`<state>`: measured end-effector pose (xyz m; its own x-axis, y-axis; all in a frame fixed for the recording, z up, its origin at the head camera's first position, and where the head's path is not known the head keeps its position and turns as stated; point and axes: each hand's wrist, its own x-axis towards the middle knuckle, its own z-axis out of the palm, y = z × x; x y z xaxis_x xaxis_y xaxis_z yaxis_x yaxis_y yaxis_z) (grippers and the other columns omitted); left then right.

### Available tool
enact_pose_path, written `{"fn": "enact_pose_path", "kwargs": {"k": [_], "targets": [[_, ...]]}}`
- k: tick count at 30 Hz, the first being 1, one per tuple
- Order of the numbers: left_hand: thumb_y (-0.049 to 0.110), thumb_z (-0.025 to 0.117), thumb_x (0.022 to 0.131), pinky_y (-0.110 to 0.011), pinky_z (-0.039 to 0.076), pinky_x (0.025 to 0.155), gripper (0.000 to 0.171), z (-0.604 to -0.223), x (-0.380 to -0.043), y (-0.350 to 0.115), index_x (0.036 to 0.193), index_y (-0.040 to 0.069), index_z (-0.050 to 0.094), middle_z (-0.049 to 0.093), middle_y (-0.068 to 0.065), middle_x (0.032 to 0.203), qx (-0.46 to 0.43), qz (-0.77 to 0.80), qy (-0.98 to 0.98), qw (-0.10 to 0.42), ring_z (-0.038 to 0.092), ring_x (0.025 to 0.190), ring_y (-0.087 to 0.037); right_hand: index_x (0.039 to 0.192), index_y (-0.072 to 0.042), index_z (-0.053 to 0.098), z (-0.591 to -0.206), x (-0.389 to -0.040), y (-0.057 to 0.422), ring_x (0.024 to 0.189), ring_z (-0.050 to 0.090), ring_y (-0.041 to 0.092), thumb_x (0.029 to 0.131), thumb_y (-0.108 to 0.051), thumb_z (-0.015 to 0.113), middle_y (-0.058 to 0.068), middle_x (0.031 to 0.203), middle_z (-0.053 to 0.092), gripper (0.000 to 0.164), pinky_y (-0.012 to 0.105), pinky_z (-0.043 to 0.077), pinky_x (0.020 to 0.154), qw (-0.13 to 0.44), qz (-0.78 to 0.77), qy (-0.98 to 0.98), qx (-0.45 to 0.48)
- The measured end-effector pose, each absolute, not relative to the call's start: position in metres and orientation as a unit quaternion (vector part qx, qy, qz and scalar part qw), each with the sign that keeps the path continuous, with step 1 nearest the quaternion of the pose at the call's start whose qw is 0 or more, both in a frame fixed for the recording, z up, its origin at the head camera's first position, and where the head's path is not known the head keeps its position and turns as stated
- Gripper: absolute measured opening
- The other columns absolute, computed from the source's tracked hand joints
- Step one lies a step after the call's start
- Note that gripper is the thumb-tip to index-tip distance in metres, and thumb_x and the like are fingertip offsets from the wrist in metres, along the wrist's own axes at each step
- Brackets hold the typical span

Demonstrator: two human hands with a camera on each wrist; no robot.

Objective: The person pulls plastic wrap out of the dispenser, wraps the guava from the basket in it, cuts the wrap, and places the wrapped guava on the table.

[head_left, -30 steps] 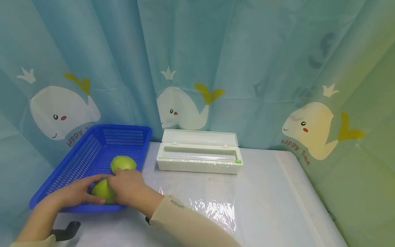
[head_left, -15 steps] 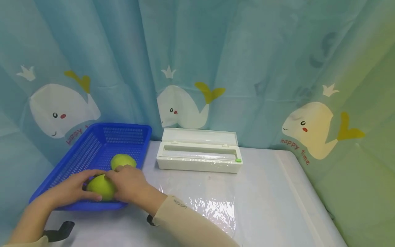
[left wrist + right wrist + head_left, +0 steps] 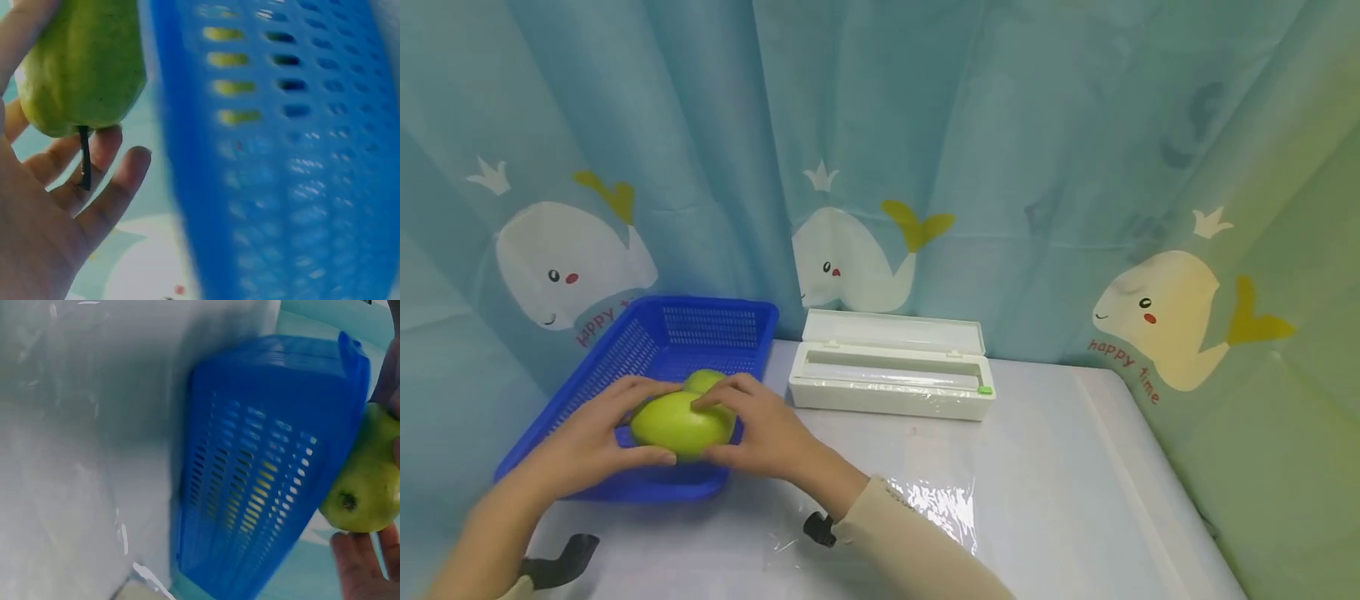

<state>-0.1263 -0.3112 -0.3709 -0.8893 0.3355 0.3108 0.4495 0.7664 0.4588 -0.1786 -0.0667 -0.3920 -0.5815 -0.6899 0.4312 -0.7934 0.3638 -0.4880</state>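
Pear (image 3: 676,423) held, curtain (image 3: 1037,133) lettered "happy time" (image 3: 1114,356)

Green, oval, stemmed fruit (image 3: 673,423) was held between left hand (image 3: 587,433) and right hand (image 3: 760,429), over blue rectangular plastic basket (image 3: 711,325). Second green, rounded fruit (image 3: 702,380) lay in basket, just beyond hands. White, oblong plastic box (image 3: 887,398) stood on white table (image 3: 1060,467), beyond and right of right hand; clear, flat plastic film (image 3: 943,504) lay nearer, also right of it.

Curtain (image 3: 1030,125): red "happy time" legible below the rightmost whale (image 3: 1157,312). Under the leftmost whale (image 3: 568,250), "happy" legible, next word cut short. Right sleeve (image 3: 925,546): small dark lettering, unreadable.
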Motion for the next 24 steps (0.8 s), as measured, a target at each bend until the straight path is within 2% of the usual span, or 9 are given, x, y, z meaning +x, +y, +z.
{"fn": "enact_pose_path", "kwargs": {"k": [2, 6, 13, 24], "targets": [[0.035, 0.091, 0.07, -0.027, 0.05, 0.07, 0.075, -0.366, -0.126, -0.305, 0.136, 0.018, 0.059, 0.056, 0.002, 0.12, -0.221, -0.26, -0.932, 0.126, 0.048, 0.101, 0.004, 0.125, -0.02, 0.064, -0.39, -0.179, -0.06, 0.124, 0.052, 0.005, 0.081, -0.03, 0.083, -0.003, 0.127, 0.056, 0.048, 0.011, 0.039, 0.101, 0.09, 0.36, -0.808, 0.457], [0.038, 0.091, 0.069, -0.03, 0.051, 0.073, 0.077, -0.361, -0.126, -0.291, 0.136, 0.017, 0.059, 0.056, 0.005, 0.118, -0.231, -0.233, -0.932, 0.154, 0.049, 0.102, -0.001, 0.122, -0.015, 0.066, -0.388, -0.178, -0.047, 0.124, 0.053, 0.01, 0.08, -0.026, 0.085, 0.0, 0.126, 0.058, 0.047, 0.015, 0.039, 0.105, 0.122, 0.385, -0.784, 0.472], [0.045, 0.09, 0.068, -0.046, 0.055, 0.081, 0.079, -0.364, -0.129, -0.26, 0.137, 0.022, 0.058, 0.055, 0.004, 0.123, -0.245, -0.219, -0.928, 0.176, 0.055, 0.109, -0.016, 0.119, -0.012, 0.066, -0.392, -0.178, -0.011, 0.122, 0.056, 0.011, 0.079, -0.025, 0.085, 0.003, 0.125, 0.06, 0.046, 0.015, 0.041, 0.105, 0.188, 0.38, -0.76, 0.493], [0.049, 0.087, 0.07, -0.046, 0.055, 0.083, 0.078, -0.373, -0.139, -0.209, 0.138, 0.026, 0.058, 0.055, 0.003, 0.128, -0.291, -0.232, -0.912, 0.173, 0.054, 0.114, -0.021, 0.12, -0.013, 0.064, -0.404, -0.165, 0.046, 0.124, 0.056, 0.017, 0.077, -0.019, 0.086, 0.005, 0.129, 0.059, 0.049, 0.024, 0.045, 0.105, 0.217, 0.406, -0.756, 0.466]]}}
